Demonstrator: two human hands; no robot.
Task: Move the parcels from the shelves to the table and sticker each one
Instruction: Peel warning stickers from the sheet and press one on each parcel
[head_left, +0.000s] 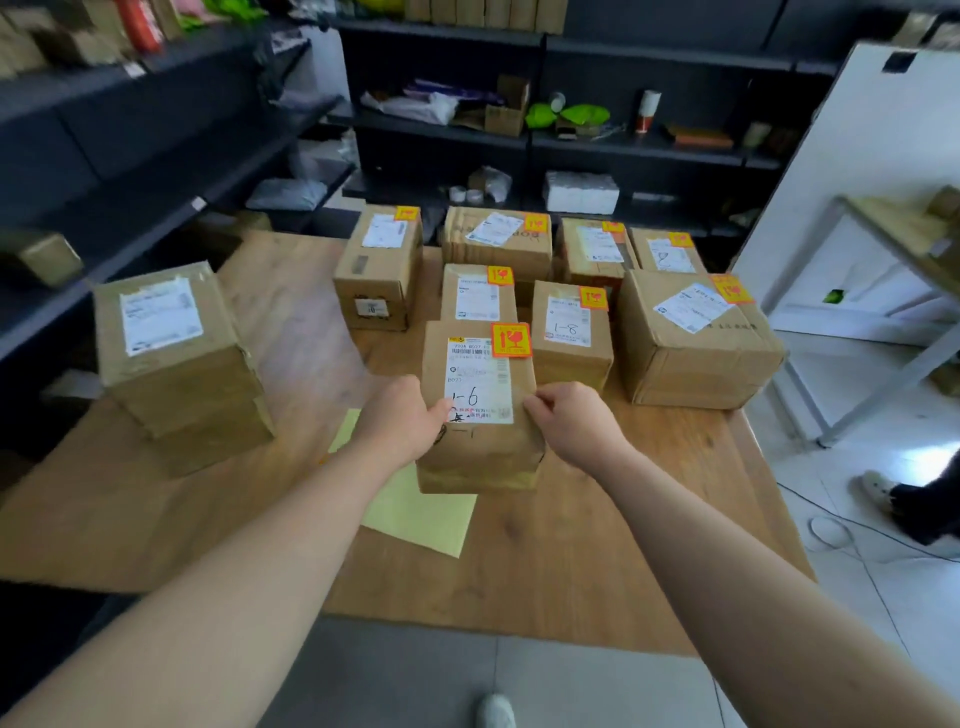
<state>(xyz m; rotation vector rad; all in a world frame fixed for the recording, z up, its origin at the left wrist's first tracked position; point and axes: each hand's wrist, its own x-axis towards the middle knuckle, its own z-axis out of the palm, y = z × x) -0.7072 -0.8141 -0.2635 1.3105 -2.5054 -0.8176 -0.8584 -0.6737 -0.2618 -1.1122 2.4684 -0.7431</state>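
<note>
Left hand (402, 415) and right hand (569, 421) both grip the parcel (480, 457) mid-table, sticker (511, 340) already on. Probably joining the stickered bunch (571, 353) at 12 o'clock. The box (176, 374) at 9 o'clock sits apart, no sticker.

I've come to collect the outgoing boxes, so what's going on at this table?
A person holds a parcel marked 1-6 with the left hand and right hand, over a yellow sheet on the table. It already has an orange sticker. The seven parcels behind it are stickered too. A box at the table's left shows only a white label, no orange sticker.
</note>
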